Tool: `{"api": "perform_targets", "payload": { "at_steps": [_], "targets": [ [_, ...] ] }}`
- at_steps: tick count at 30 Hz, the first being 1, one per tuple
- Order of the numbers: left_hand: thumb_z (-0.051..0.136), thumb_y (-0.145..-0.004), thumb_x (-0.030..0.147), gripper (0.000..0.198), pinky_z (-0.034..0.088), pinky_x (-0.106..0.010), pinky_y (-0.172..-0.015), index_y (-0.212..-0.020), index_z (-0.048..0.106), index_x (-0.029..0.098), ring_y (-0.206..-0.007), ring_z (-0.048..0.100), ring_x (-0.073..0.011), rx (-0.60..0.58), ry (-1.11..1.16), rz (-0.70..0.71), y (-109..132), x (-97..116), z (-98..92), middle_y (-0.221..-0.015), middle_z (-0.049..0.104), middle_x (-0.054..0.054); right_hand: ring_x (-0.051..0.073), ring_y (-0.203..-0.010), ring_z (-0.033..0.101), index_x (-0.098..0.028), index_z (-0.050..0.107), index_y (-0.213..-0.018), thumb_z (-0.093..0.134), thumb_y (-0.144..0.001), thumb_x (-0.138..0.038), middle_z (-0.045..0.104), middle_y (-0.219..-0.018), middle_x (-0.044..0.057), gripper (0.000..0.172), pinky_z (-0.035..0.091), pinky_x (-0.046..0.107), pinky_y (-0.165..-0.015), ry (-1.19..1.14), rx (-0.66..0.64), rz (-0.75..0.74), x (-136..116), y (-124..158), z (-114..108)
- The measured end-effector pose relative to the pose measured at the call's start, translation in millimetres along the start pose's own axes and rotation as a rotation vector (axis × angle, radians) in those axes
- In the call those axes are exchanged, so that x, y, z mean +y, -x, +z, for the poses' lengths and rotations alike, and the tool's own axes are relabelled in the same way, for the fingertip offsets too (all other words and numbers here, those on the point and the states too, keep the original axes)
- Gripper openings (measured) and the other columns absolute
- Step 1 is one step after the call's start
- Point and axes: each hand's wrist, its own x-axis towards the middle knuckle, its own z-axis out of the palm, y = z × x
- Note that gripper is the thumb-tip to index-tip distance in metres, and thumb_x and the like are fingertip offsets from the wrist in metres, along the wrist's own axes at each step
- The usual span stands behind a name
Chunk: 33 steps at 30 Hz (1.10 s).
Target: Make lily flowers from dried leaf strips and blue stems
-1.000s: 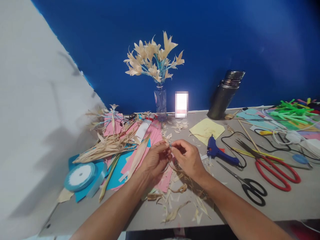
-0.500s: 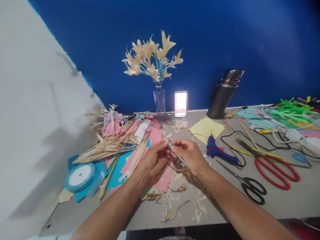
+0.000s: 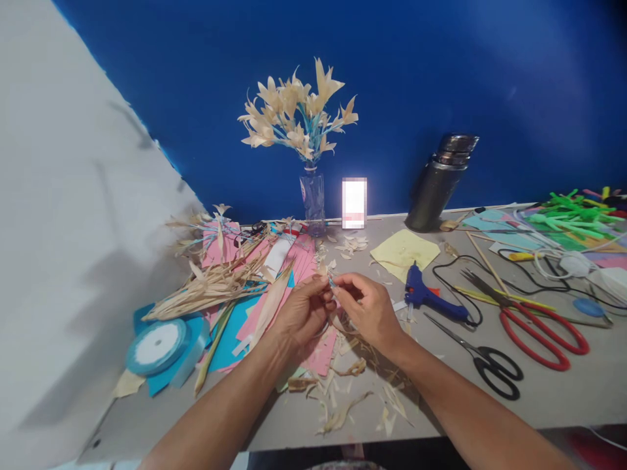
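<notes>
Near the middle of the table, my left hand (image 3: 304, 307) and my right hand (image 3: 365, 303) meet fingertip to fingertip. Both pinch a small pale husk flower (image 3: 327, 267) with a bit of light blue at its base, partly hidden by the fingers. Under and around the hands lie husk scraps (image 3: 350, 369) and pink paper (image 3: 321, 356). A blue glue gun (image 3: 431, 297) lies just right of my right hand. To the left are a bundle of dry husks (image 3: 210, 287) and a roll of light blue ribbon (image 3: 157, 346).
Behind the hands stands a glass bottle (image 3: 313, 199) of husk flowers. A dark flask (image 3: 438, 186) leans at the blue wall. Black scissors (image 3: 490, 365) and red-handled scissors (image 3: 533, 326) lie right, near green pipe cleaners (image 3: 573, 215). Yellow paper (image 3: 404, 253) lies behind the glue gun.
My right hand has turned slightly, its fingers closer around the flower's base. The light blue strip that ran below my right hand no longer shows there. My left hand has barely moved.
</notes>
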Motion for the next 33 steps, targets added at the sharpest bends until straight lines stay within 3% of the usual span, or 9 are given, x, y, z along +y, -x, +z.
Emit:
{"api": "perform_targets", "payload": {
  "at_steps": [8, 14, 20, 28, 33],
  "targets": [
    [0.086, -0.059, 0.014, 0.026, 0.044, -0.016, -0.052, -0.067, 0.062, 0.013, -0.054, 0.05, -0.0054, -0.032, 0.003, 0.01, -2.2, -1.1, -2.6, -0.06, 0.056, 0.003, 0.021, -0.08, 0.067, -0.021, 0.071, -0.093, 0.052, -0.097, -0.017, 0.073, -0.084, 0.007, 0.02, 0.048, 0.03, -0.074, 0.477, 0.038, -0.346, -0.6, 4.8, -0.8],
    [0.089, -0.055, 0.013, 0.032, 0.042, -0.015, -0.052, -0.067, 0.06, 0.013, -0.054, 0.049, -0.0044, 0.007, 0.003, 0.017, -1.6, -1.3, -1.6, -0.062, 0.056, 0.004, 0.02, -0.073, 0.063, -0.019, 0.071, -0.088, 0.048, -0.099, -0.014, 0.069, -0.075, 0.007, 0.025, 0.043, 0.029, -0.068, 0.676, 0.027, -0.456, -2.0, 6.1, -1.4],
    [0.09, -0.056, 0.015, 0.035, 0.041, -0.014, -0.052, -0.065, 0.057, 0.014, -0.054, 0.048, -0.004, 0.009, -0.022, 0.035, -2.4, -2.2, -2.2, -0.059, 0.053, 0.005, 0.019, -0.076, 0.065, -0.02, 0.071, -0.09, 0.05, -0.097, -0.014, 0.07, -0.078, 0.007, 0.023, 0.046, 0.028, -0.071, 0.557, 0.025, -0.407, 1.2, 6.3, 1.6],
    [0.087, -0.063, 0.017, 0.029, 0.046, -0.018, -0.056, -0.078, 0.063, 0.014, -0.058, 0.052, -0.0065, -0.109, -0.003, -0.004, 4.5, -0.6, 1.3, -0.069, 0.06, 0.002, 0.018, -0.078, 0.071, -0.019, 0.074, -0.092, 0.06, -0.088, -0.011, 0.077, -0.088, 0.004, 0.017, 0.053, 0.026, -0.073, 0.061, 0.102, -0.177, 0.9, -0.2, -0.6],
    [0.085, -0.066, 0.015, 0.026, 0.045, -0.017, -0.052, -0.077, 0.061, 0.015, -0.055, 0.051, -0.0063, -0.085, 0.01, -0.001, 4.5, -0.1, 2.2, -0.067, 0.058, 0.003, 0.017, -0.077, 0.071, -0.018, 0.074, -0.092, 0.062, -0.089, -0.013, 0.077, -0.087, 0.004, 0.014, 0.054, 0.025, -0.071, 0.026, 0.096, -0.185, -1.7, -0.9, -2.2]
  ]
}}
